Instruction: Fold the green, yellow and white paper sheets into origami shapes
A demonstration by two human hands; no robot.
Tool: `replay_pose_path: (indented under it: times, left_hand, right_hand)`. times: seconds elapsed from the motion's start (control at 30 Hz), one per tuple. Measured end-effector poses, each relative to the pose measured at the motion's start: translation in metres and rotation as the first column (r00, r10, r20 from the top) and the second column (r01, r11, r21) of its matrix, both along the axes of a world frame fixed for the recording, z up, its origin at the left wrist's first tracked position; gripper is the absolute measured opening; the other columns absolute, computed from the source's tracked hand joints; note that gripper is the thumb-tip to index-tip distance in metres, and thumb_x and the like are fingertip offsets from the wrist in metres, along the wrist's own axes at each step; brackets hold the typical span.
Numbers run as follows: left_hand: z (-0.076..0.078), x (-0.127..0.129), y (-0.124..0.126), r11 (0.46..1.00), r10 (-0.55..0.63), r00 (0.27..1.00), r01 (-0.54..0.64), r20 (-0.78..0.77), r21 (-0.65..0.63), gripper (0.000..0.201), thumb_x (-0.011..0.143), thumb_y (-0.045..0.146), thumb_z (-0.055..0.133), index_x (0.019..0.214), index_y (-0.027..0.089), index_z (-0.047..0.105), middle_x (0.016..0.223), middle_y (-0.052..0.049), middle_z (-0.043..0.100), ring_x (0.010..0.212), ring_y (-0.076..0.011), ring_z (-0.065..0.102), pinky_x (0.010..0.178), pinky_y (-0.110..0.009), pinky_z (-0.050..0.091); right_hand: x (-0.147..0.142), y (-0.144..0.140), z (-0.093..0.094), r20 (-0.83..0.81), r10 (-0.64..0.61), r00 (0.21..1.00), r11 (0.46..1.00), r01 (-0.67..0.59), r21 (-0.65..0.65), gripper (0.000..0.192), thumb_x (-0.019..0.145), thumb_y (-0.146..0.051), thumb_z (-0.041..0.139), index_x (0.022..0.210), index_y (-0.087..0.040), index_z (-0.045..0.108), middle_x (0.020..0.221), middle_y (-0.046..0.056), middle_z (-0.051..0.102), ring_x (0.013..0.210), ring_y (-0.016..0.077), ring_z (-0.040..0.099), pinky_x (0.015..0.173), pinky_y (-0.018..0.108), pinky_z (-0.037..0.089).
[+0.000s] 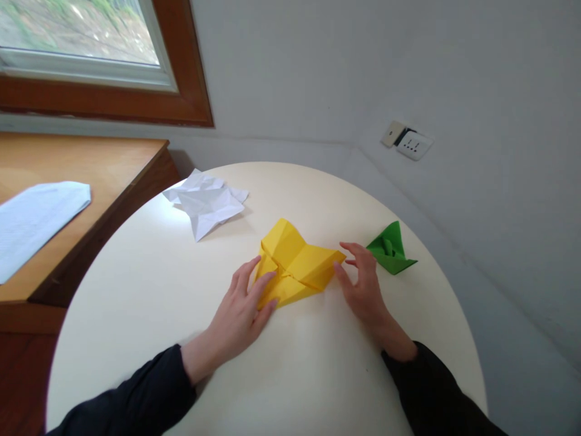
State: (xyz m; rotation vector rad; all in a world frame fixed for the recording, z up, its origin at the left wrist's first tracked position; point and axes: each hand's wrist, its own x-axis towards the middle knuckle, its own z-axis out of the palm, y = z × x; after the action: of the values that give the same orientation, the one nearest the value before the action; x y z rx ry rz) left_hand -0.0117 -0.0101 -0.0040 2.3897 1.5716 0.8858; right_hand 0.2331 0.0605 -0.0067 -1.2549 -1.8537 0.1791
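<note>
A folded sheet of yellow paper (295,257) with several points and creases lies near the middle of the round white table. My left hand (240,306) rests on its left part, fingers spread over the folds and the thumb at the lower edge. At the paper's right tip is my right hand (363,284), its thumb and fingers apart around that corner; whether they touch it I cannot tell. Just beyond the right hand sits a folded green paper piece (393,251) with raised points, partly hidden behind the fingers.
A creased white folded paper (206,203) lies at the far left of the round table (149,315). A wooden desk (122,160) stands to the left, with a pale folded sheet (40,218) on it. Behind are a wood-framed window and a wall with a socket (414,145).
</note>
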Motion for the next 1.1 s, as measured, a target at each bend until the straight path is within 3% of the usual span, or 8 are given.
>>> replay_pose_path:
  times: [0.13,0.23,0.3,0.57,0.83,1.1]
  left_hand:
    - [-0.004,-0.004,0.008,0.992,0.072,0.997,-0.071,0.007,-0.104,0.041,0.09,0.03,0.041,0.13,0.019,0.036,0.137,-0.017,0.033,0.128,-0.0301,0.03,0.102,-0.054,0.033]
    - [-0.006,-0.006,0.015,0.985,0.075,0.997,-0.079,-0.031,-0.155,0.041,0.091,0.03,0.038,0.132,0.021,0.035,0.133,-0.015,0.041,0.129,-0.0286,0.032,0.105,-0.059,0.023]
    - [-0.005,-0.007,0.018,0.98,0.082,0.995,-0.09,-0.052,-0.179,0.039,0.092,0.029,0.036,0.13,0.021,0.037,0.131,-0.013,0.046,0.128,-0.0271,0.035,0.106,-0.06,0.019]
    - [-0.007,-0.007,0.019,0.979,0.105,0.99,-0.12,-0.098,-0.167,0.037,0.089,0.021,0.034,0.124,0.019,0.046,0.129,-0.012,0.05,0.124,-0.0256,0.041,0.106,-0.059,0.02]
    - [-0.007,-0.007,0.018,0.983,0.11,0.987,-0.126,-0.117,-0.136,0.038,0.085,0.017,0.038,0.121,0.02,0.05,0.128,-0.012,0.052,0.123,-0.0264,0.042,0.105,-0.059,0.022]
    - [-0.006,-0.006,0.017,0.989,0.085,0.99,-0.097,-0.109,-0.115,0.036,0.086,0.018,0.038,0.12,0.02,0.051,0.125,-0.011,0.055,0.121,-0.0257,0.045,0.104,-0.059,0.023]
  right_hand:
    - [-0.008,-0.013,0.014,0.23,0.229,0.946,0.965,-0.252,0.077,0.034,0.084,-0.034,0.054,0.117,-0.026,0.052,0.122,0.012,0.048,0.117,0.027,0.044,0.095,0.048,0.036]
    - [-0.019,-0.022,0.017,0.364,0.268,0.892,0.942,-0.323,0.097,0.028,0.082,-0.035,0.058,0.109,-0.029,0.058,0.124,0.009,0.049,0.119,0.0282,0.043,0.102,0.052,0.02]
    - [-0.026,-0.026,0.016,0.393,0.289,0.873,0.925,-0.36,0.12,0.027,0.081,-0.033,0.059,0.108,-0.029,0.059,0.122,0.008,0.052,0.118,0.0267,0.045,0.103,0.051,0.017]
    - [-0.043,-0.031,0.009,0.416,0.391,0.821,0.88,-0.465,0.092,0.017,0.084,-0.022,0.055,0.1,-0.022,0.061,0.113,0.011,0.059,0.112,0.022,0.051,0.099,0.043,0.028]
    - [-0.043,-0.029,0.005,0.363,0.411,0.836,0.875,-0.474,0.1,0.014,0.084,-0.018,0.055,0.096,-0.02,0.061,0.104,0.009,0.062,0.103,0.0198,0.055,0.094,0.039,0.032]
    - [-0.044,-0.027,-0.001,0.364,0.393,0.844,0.903,-0.429,0.018,0.017,0.085,-0.019,0.052,0.099,-0.02,0.061,0.104,0.01,0.062,0.102,0.0211,0.056,0.091,0.04,0.035]
